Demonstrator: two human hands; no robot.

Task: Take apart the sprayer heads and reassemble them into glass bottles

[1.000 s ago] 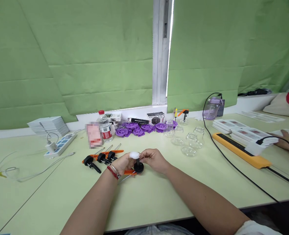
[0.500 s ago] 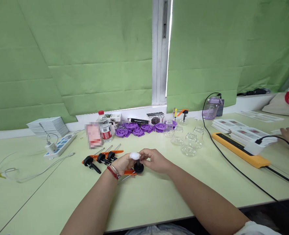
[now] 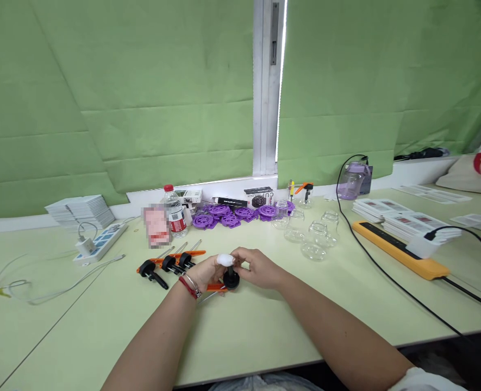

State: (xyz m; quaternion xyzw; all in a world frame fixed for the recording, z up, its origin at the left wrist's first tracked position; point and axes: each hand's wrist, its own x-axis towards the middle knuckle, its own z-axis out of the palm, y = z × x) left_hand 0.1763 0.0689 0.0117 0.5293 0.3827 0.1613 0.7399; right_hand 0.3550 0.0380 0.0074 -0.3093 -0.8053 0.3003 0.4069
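Note:
My left hand (image 3: 206, 271), with a red band and a metal bracelet at the wrist, is closed around a black-and-orange lever top (image 3: 231, 279) with a thin metal rod. A smooth white piece (image 3: 225, 260) shows at the thumb side of this hand; whether it is a thumb cover or a separate part, I cannot tell. My right hand (image 3: 257, 267) has its fingers bent in against the same top from the right, fingertips partly hidden. Left of my hands lie several similar black-and-orange tops (image 3: 170, 264) with metal rods.
Several clear glass jars (image 3: 313, 248) stand right of centre. Purple plastic parts (image 3: 231, 220) and a red-capped bottle (image 3: 177, 217) are at the back. A yellow power strip (image 3: 419, 264) with a black cable and stacked printed cards (image 3: 417, 217) lie right. A white power strip (image 3: 105, 243) lies left.
My hands and the top they hold stay almost in place. At the far right edge, another person's hand has drawn back, uncovering more of a printed card.

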